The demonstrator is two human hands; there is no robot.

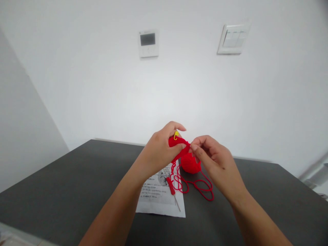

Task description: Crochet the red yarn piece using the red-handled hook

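Dark table [64,198], white wall [102,89] behind: red yarn piece [173,142], yellow marker [176,134] on it, sits above the table, grasped by the fingers of your left hand [159,145], those of your right hand [217,155] pinched together at its edge (contents indiscernible), red yarn ball [190,164], printed sheet [153,206] and red-handled tool [170,186] below.

This looks like a plain indoor room, most likely in a home, though an office cannot be ruled out. The smooth white wall [102,75] carries a small control panel [148,44] with a dark screen and a wide light switch [233,39]; on the dark counter [64,191] before it, a ball of red yarn [190,164] suggests household handicraft.
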